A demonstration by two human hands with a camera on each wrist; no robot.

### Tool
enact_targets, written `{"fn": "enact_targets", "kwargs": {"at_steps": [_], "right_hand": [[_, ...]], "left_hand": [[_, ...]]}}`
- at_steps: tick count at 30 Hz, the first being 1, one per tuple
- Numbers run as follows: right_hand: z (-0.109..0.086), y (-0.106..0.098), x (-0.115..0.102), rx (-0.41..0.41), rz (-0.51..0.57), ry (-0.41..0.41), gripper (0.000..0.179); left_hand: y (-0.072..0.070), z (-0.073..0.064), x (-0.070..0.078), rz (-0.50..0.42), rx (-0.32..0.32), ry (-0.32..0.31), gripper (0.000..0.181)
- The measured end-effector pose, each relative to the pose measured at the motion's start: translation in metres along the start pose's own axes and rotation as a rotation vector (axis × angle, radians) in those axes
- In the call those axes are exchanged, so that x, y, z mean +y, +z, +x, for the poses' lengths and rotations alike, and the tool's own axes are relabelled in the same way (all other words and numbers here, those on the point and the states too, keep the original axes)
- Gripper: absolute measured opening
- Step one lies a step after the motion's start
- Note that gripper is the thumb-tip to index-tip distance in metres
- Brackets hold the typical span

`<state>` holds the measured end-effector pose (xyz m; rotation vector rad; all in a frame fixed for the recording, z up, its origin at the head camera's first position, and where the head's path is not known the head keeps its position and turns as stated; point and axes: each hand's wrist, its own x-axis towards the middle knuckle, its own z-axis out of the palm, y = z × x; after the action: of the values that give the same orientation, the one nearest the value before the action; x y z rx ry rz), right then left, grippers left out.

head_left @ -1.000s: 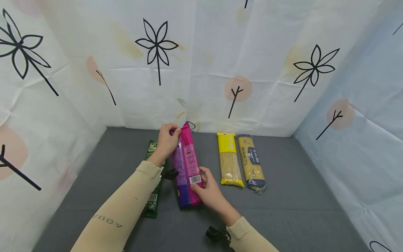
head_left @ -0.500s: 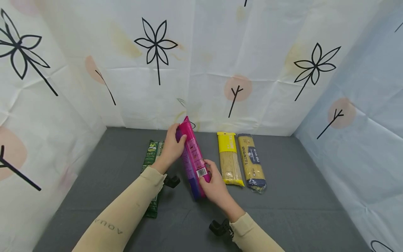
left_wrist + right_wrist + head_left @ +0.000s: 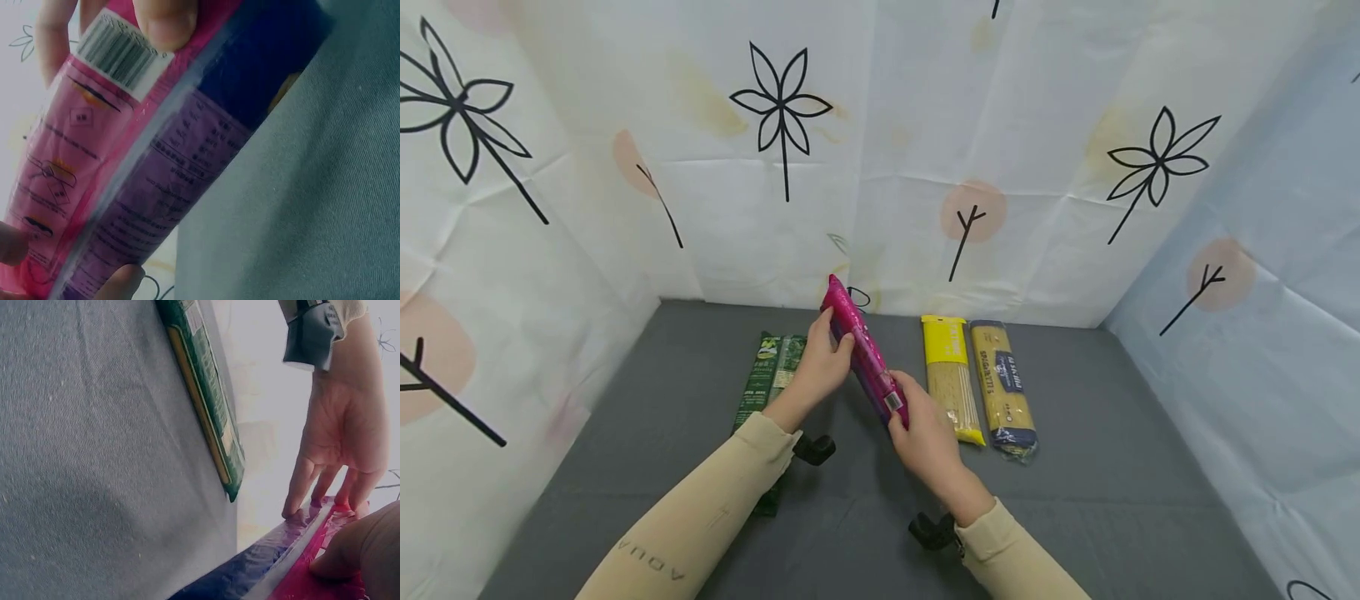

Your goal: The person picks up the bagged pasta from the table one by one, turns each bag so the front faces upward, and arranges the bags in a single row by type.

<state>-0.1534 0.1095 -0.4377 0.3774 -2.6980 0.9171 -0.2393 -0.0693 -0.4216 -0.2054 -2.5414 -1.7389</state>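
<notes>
In the head view, left hand (image 3: pixel 822 360) and right hand (image 3: pixel 928 437) are clamped on the pink-purple packet (image 3: pixel 867 352), above the tabletop (image 3: pixel 1112 500) toward its back edge; it has turned nearly edge-on, so handling seems unfinished. Left wrist view: right thumb (image 3: pixel 165 25) presses by the barcode (image 3: pixel 115 56). Right wrist view: green packet (image 3: pixel 209 403) lies apart.

- The gripped packet (image 3: pixel 868 357) was magenta and violet (its barcode (image 3: pixel 117 52) striped black-and-white).
- Left of the grip lay a green packet (image 3: pixel 765 379).
- Right of it, a yellow-ended packet (image 3: pixel 950 367) neighboured a navy-labelled tan packet (image 3: pixel 1002 387).
- Behind, a white backdrop (image 3: pixel 895 100) bore black flowers (image 3: pixel 781 106).
</notes>
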Motion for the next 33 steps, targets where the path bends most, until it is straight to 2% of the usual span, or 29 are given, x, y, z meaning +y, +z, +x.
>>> {"fn": "enact_targets", "kwargs": {"at_steps": [3,7,11,16,23,27,33], "right_hand": [[0.002,0.0,0.0,0.014,-0.093,-0.045,0.06],[0.001,0.001,-0.002,0.037,-0.269,-0.118,0.06],[0.0,0.007,-0.005,0.076,-0.454,-0.216,0.057],[-0.006,0.019,-0.012,0.143,-0.529,-0.295,0.051],[-0.013,0.025,-0.021,0.212,-0.568,-0.292,0.051],[-0.015,0.022,-0.025,0.194,-0.537,-0.262,0.053],[-0.014,0.015,-0.028,0.11,-0.426,-0.19,0.059]], "left_hand": [[0.002,-0.004,0.004,-0.126,-0.02,-0.059,0.066],[0.005,-0.008,0.01,-0.372,-0.032,-0.149,0.073],[0.008,-0.007,0.011,-0.504,0.027,-0.249,0.086],[0.006,-0.003,0.005,-0.507,0.111,-0.354,0.088],[0.004,-0.003,-0.001,-0.473,0.111,-0.379,0.082],[0.003,-0.001,-0.001,-0.506,0.122,-0.375,0.082],[0.002,0.003,-0.002,-0.551,0.181,-0.374,0.076]]}}
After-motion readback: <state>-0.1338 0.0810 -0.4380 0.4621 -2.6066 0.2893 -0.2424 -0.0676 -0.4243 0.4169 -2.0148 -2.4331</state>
